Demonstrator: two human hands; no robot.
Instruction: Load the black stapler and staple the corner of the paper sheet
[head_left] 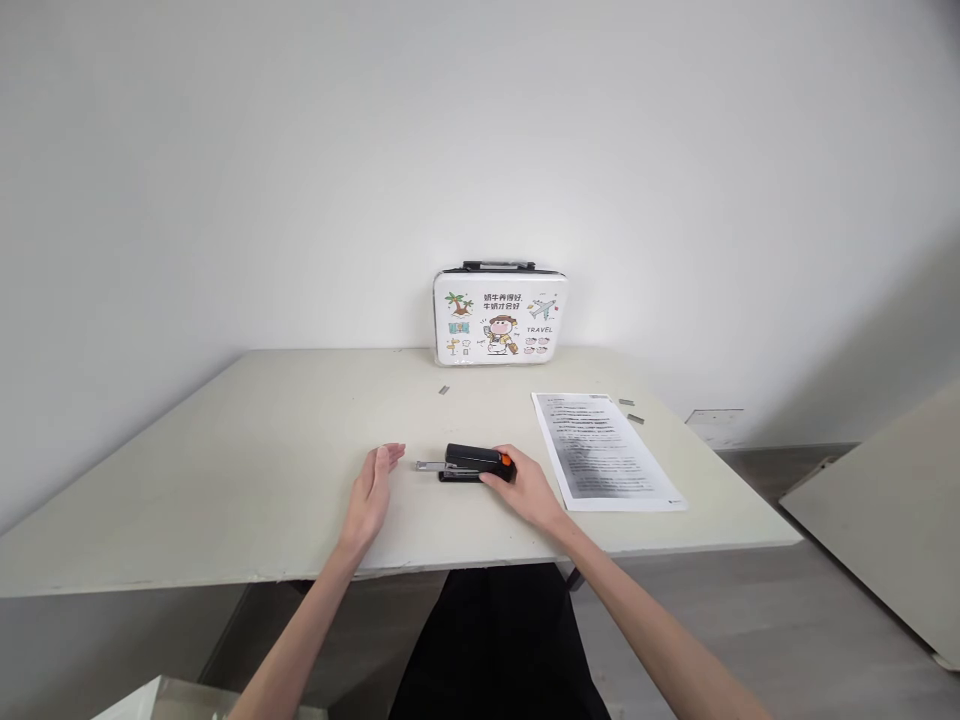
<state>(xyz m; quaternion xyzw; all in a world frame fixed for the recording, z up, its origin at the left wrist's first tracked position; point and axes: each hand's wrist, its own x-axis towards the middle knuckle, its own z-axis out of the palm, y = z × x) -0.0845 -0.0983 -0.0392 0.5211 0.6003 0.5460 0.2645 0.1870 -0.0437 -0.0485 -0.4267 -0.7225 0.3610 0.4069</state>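
Observation:
A black stapler [471, 463] with an orange end lies on the pale table [247, 470], its metal staple tray sticking out to the left. My right hand [523, 486] grips the stapler's orange right end. My left hand [373, 490] rests on edge on the table just left of the stapler, fingers straight and together, holding nothing. A small gap separates it from the tray's tip.
A printed sheet of paper [604, 450] lies to the right of the stapler. Small strips of staples [443, 390] [631, 411] lie farther back. A white case with cartoon pictures [499, 316] stands against the wall. Another table edge [885, 510] is at the right.

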